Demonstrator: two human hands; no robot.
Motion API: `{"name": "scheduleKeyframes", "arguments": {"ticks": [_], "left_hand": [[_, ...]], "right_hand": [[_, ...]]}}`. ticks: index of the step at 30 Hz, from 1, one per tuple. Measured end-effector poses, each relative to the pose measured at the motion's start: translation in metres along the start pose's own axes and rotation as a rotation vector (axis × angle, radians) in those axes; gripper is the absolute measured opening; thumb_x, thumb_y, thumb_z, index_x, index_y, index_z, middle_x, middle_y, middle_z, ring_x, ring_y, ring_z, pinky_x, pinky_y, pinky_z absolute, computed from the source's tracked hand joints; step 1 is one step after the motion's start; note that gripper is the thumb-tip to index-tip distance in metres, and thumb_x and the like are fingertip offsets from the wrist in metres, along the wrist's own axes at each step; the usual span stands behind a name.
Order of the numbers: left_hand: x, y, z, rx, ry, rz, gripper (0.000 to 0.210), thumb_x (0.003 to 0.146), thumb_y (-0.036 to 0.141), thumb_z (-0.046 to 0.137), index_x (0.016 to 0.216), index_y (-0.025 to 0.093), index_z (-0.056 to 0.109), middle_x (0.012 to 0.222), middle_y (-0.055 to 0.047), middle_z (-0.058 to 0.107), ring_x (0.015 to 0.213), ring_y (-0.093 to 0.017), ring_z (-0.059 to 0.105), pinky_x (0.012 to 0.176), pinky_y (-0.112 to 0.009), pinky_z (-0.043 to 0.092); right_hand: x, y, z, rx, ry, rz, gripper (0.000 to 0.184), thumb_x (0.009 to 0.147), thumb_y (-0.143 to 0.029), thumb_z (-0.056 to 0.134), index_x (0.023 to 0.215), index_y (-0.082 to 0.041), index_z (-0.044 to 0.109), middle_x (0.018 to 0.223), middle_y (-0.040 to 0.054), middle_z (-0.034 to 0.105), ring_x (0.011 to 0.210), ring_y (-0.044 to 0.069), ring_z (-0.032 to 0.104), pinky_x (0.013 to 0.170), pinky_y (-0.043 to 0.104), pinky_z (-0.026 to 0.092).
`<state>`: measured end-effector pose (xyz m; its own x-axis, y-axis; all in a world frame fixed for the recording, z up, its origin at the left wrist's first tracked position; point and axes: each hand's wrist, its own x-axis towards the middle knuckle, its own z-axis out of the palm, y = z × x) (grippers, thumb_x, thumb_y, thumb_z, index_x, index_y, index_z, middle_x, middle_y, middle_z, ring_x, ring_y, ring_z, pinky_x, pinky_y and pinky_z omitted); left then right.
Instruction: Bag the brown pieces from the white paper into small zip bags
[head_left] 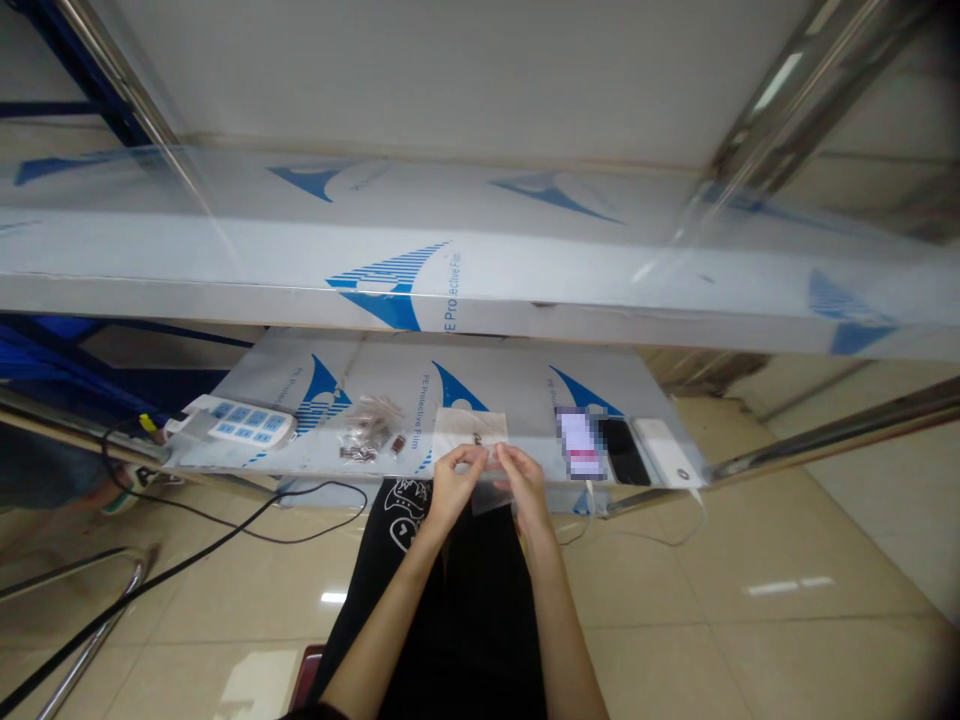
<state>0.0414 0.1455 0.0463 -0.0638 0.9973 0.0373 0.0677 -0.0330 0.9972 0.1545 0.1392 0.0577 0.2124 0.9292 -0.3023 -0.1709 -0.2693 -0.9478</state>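
My left hand (454, 482) and my right hand (526, 484) meet just above the front edge of the lower shelf. Both have their fingers pinched at the top of a small clear plastic bag (491, 499), which hangs down between them over my lap. Whether anything is inside the bag is too small to tell. Just behind my fingertips a whitish square sheet (461, 423) lies flat, with a small dark mark on it. To the left is a heap of clear plastic packets (373, 422) with brownish contents. A small dark brown piece (399, 444) lies beside the heap.
A white power strip (251, 421) with blue sockets lies at the left. On the right are a phone with a lit screen (579, 444), a dark phone (624, 450) and a white power bank (664, 452) with cables. An upper shelf (525, 270) crosses ahead.
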Motion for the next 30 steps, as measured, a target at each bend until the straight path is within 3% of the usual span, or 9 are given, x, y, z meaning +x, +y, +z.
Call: {"name": "scheduleKeyframes", "arguments": {"ticks": [3,7,13,20,22,26,28,30], "left_hand": [[0.000,0.000,-0.003,-0.019,0.005,-0.017,0.028,0.075,0.040,0.057,0.074,0.014,0.068,0.069,-0.005,0.069,0.069,-0.018,0.063,0.076,-0.030,0.046],[-0.001,-0.004,-0.019,0.003,-0.077,0.029,0.024,0.077,0.035,0.054,0.066,0.015,0.063,0.066,-0.002,0.065,0.069,-0.016,0.060,0.074,-0.028,0.044],[-0.004,-0.030,-0.056,0.046,0.005,0.024,0.022,0.078,0.030,0.048,0.061,0.017,0.051,0.059,0.003,0.052,0.063,-0.013,0.050,0.064,-0.023,0.039],[0.015,-0.061,-0.107,0.136,-0.008,-0.013,0.027,0.079,0.040,0.048,0.073,0.017,0.060,0.067,-0.001,0.059,0.066,-0.016,0.054,0.067,-0.027,0.041],[0.023,-0.064,-0.122,0.271,0.071,-0.013,0.031,0.077,0.044,0.051,0.091,0.018,0.062,0.085,-0.005,0.063,0.077,-0.019,0.057,0.076,-0.032,0.041],[0.040,-0.071,-0.152,0.809,0.405,-0.099,0.045,0.077,0.044,0.053,0.113,0.016,0.054,0.112,-0.016,0.055,0.105,-0.030,0.048,0.088,-0.044,0.032],[0.049,-0.076,-0.165,0.924,0.430,-0.186,0.041,0.077,0.039,0.053,0.108,0.013,0.055,0.111,-0.019,0.054,0.106,-0.033,0.046,0.087,-0.046,0.031],[0.056,-0.083,-0.175,0.903,0.379,-0.220,0.029,0.077,0.033,0.054,0.096,0.012,0.059,0.101,-0.018,0.058,0.102,-0.032,0.048,0.085,-0.045,0.031]], "right_hand": [[-0.002,0.003,0.003,-0.006,-0.058,0.025,0.045,0.062,-0.054,0.066,0.088,-0.017,0.068,0.088,0.0083,0.069,0.078,0.023,0.066,0.044,0.020,0.046],[-0.002,0.016,0.014,-0.061,-0.101,0.030,0.041,0.064,-0.052,0.065,0.086,-0.018,0.068,0.081,0.0059,0.069,0.076,0.020,0.065,0.044,0.019,0.047],[-0.003,0.042,0.053,-0.092,-0.163,0.056,0.035,0.065,-0.050,0.064,0.080,-0.019,0.068,0.075,0.0031,0.068,0.063,0.015,0.062,0.042,0.019,0.046],[0.001,0.066,0.092,-0.100,-0.248,0.172,0.041,0.062,-0.045,0.069,0.096,-0.022,0.064,0.077,0.0035,0.070,0.050,0.015,0.063,0.033,0.018,0.041],[0.013,0.069,0.096,-0.112,-0.221,0.156,0.047,0.059,-0.041,0.071,0.101,-0.021,0.061,0.076,0.0042,0.070,0.047,0.016,0.063,0.031,0.018,0.039],[0.047,0.077,0.107,-0.156,0.007,0.070,0.054,0.059,-0.041,0.069,0.107,-0.020,0.058,0.081,0.0049,0.069,0.045,0.016,0.062,0.028,0.019,0.036],[0.061,0.082,0.115,-0.165,0.028,0.052,0.057,0.061,-0.041,0.066,0.113,-0.021,0.055,0.081,0.0045,0.069,0.047,0.016,0.063,0.031,0.021,0.041],[0.069,0.087,0.124,-0.169,0.012,0.043,0.060,0.062,-0.040,0.064,0.118,-0.021,0.052,0.082,0.0046,0.069,0.050,0.016,0.063,0.033,0.023,0.044]]}}
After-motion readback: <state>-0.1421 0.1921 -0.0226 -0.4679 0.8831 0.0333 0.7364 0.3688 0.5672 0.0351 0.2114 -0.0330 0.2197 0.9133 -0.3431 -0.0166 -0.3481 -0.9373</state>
